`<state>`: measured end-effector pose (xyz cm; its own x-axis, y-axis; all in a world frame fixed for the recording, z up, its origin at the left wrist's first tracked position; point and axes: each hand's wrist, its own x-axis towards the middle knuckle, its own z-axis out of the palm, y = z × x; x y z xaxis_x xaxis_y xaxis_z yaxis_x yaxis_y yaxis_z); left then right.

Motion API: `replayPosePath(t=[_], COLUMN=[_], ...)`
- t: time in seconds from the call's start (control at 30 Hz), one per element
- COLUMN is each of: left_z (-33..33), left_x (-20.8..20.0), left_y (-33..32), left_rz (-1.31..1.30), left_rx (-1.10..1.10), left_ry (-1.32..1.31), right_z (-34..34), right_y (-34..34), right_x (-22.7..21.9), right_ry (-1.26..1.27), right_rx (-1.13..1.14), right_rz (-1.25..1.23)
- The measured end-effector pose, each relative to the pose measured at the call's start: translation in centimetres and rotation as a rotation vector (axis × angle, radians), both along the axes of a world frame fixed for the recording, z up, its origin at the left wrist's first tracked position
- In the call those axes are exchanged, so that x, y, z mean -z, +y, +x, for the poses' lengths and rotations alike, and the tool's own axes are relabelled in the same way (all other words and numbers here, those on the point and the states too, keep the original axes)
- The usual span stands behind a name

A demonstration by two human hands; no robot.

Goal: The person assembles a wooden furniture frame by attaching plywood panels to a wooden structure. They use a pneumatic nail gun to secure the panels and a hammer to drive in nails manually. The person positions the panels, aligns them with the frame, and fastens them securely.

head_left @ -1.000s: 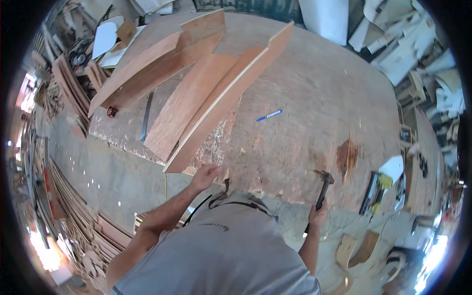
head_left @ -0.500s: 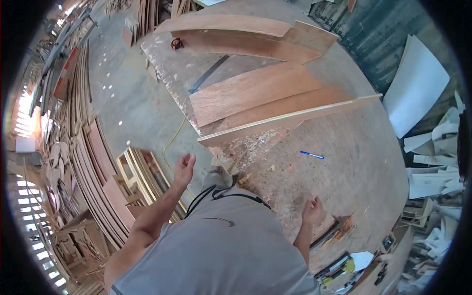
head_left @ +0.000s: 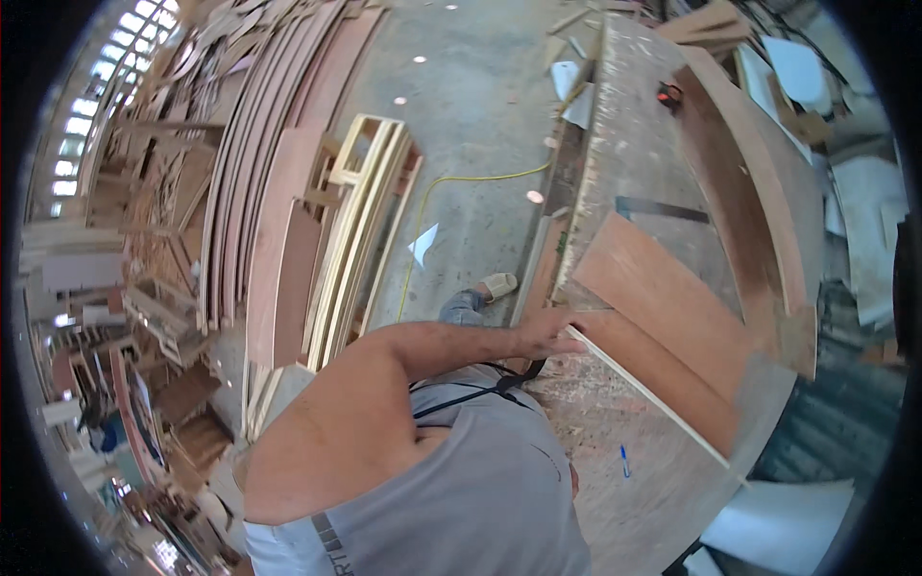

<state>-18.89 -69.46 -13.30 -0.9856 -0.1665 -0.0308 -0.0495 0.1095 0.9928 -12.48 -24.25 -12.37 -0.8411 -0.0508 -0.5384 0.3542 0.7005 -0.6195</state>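
My left hand (head_left: 547,333) is closed round the near end of a long narrow plywood board (head_left: 653,396), which stands on edge on the worktable (head_left: 663,480). Against that board lie flat reddish plywood panels (head_left: 663,298), one overlapping another. Only a sliver of skin shows past the right side of my shirt, probably my right arm or hand; its fingers are hidden. A blue pen (head_left: 625,461) rests on the table to the right of my body.
A tape measure (head_left: 669,96), a dark flat strip (head_left: 663,209) and a joined plywood frame (head_left: 744,182) are on the table's far part. Wooden frames (head_left: 360,240) and stacked sheets (head_left: 274,125) stand left. A yellow hose (head_left: 461,179) crosses the floor.
My view and body have turned left. My left hand, free before, has come across to the table and taken hold of the board's end. My right hand has dropped mostly out of sight.
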Motion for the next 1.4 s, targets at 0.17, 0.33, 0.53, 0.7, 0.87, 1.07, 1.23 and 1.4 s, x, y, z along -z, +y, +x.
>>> replayPosePath(t=[0.17, 0.33, 0.53, 0.7, 0.87, 1.07, 1.23, 1.4], left_z=[-0.4, -2.8, -10.7, -16.1, -18.1, -18.7, -15.5, -12.9], left_x=[1.2, 0.9, 7.0, 11.5, 5.0, 0.8, 0.6, -8.5], left_y=[0.6, -2.9, -8.7, -9.7, -3.6, -3.9, -4.5, 1.3], left_rz=[0.336, 0.324, 0.248, -0.172, 0.068, 0.349, 0.393, 0.914], left_rx=[-0.069, -0.444, -0.471, -0.453, -0.528, -0.42, -0.387, -0.049], left_ry=[0.096, -0.219, -0.507, -0.793, -0.666, -0.367, -0.44, -0.496], right_z=[-5.4, -6.8, 2.4, 6.7, 7.0, 2.4, -10.2, -19.5], right_y=[1.3, -1.5, 0.8, -1.9, -3.8, -4.6, -5.8, -9.6], right_x=[0.3, -2.5, 2.4, 3.1, -0.2, -1.0, -4.1, -1.2], right_ry=[0.114, 0.264, 0.146, 0.192, 0.09, 0.354, 0.315, -0.033], right_rx=[-0.131, 0.042, 0.211, 0.325, 0.43, 0.392, 0.358, 0.916], right_rz=[-0.101, 0.027, -0.046, -0.081, -0.044, 0.048, -0.157, -0.884])
